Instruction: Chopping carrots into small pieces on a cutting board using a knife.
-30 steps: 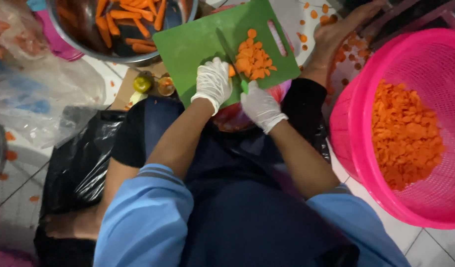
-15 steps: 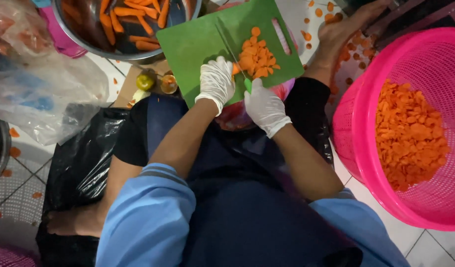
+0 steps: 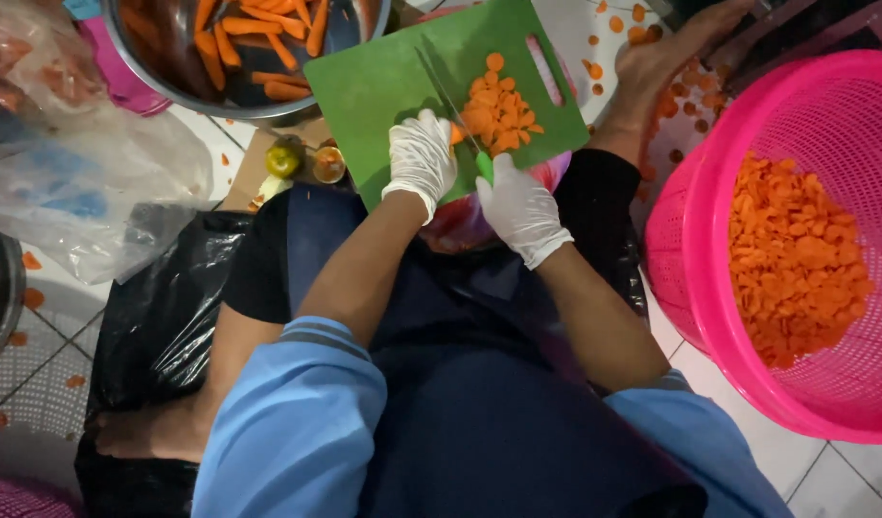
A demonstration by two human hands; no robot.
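White-gloved, our left hand (image 3: 421, 153) pinned a carrot stub (image 3: 456, 132); our right hand (image 3: 520, 209) gripped the green-handled knife (image 3: 457, 113), slices piling at one o'clock.

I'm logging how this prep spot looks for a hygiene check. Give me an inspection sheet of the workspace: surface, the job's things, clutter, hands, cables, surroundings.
Surface: green cutting board resting over the person's lap, above a white tiled floor.
Job's things: carrot slices piled on the board; knife with green handle.
Clutter: stray slices on the floor by a bare foot; clear plastic bag; black bag.
Hands: left hand, gloved, steadies a carrot piece; right hand, gloved, has its grip on the knife.
Cables: nothing seen.
Surroundings: metal bowl of carrot sticks; pink basket of slices.
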